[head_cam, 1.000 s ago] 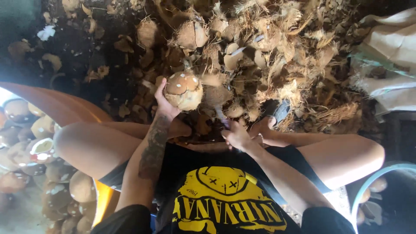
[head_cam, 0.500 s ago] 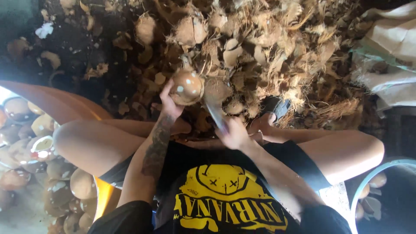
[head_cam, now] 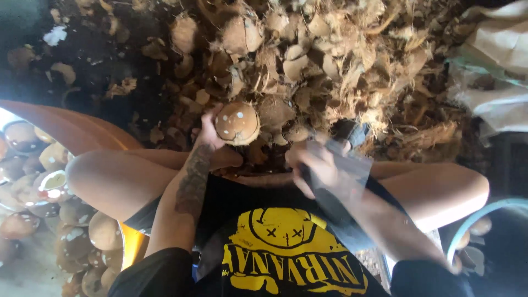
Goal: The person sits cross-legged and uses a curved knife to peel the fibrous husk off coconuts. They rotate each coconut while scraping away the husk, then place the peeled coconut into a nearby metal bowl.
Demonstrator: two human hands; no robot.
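My left hand (head_cam: 208, 133) holds a round brown coconut (head_cam: 237, 122) with pale spots, up in front of my knees and just before the husk pile. My right hand (head_cam: 314, 165) is closed around the handle of a broad dark blade (head_cam: 338, 190). The blade is blurred with motion and lies across my right forearm and lap, a short way right of the coconut and not touching it. Bare knees show on both sides.
A big heap of coconut husks and shell pieces (head_cam: 330, 66) fills the ground ahead. An orange basin (head_cam: 71, 129) holding several peeled coconuts (head_cam: 55, 181) stands at my left. White sacks (head_cam: 500, 71) lie at the right, and a blue curved rim (head_cam: 484, 217) is lower right.
My left hand has turned the coconut and shifted it slightly right. My right hand took up the blade and has swung it down toward my lap, now blurred.
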